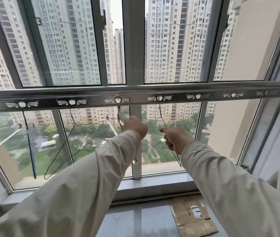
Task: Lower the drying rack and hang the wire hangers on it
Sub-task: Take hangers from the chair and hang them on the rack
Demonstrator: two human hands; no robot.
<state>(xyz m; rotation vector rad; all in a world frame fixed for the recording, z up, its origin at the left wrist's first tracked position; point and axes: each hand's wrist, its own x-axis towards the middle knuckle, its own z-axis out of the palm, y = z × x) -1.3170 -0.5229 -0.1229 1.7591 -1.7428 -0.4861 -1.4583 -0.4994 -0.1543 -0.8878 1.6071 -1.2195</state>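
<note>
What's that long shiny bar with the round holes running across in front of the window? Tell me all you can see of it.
The rack bar is a long strip of polished silvery metal, lying nearly level across the whole view in front of the window. Along it runs a row of round holes, each flanked by wing-shaped cutouts. Hangers hang from several holes: a dark wire hanger, a thicker silver hanger that the left hand grips, and another wire hanger that the right hand pinches. Its right end meets a fitting.

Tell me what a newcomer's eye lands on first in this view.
First, the steel drying rack bar with round holes, stretched across the window in front of the high-rise towers. Next, two cream-sleeved arms reach up below it: the left hand grips a shiny metal hanger hooked in a hole, the right hand pinches a thin wire hanger.
</note>
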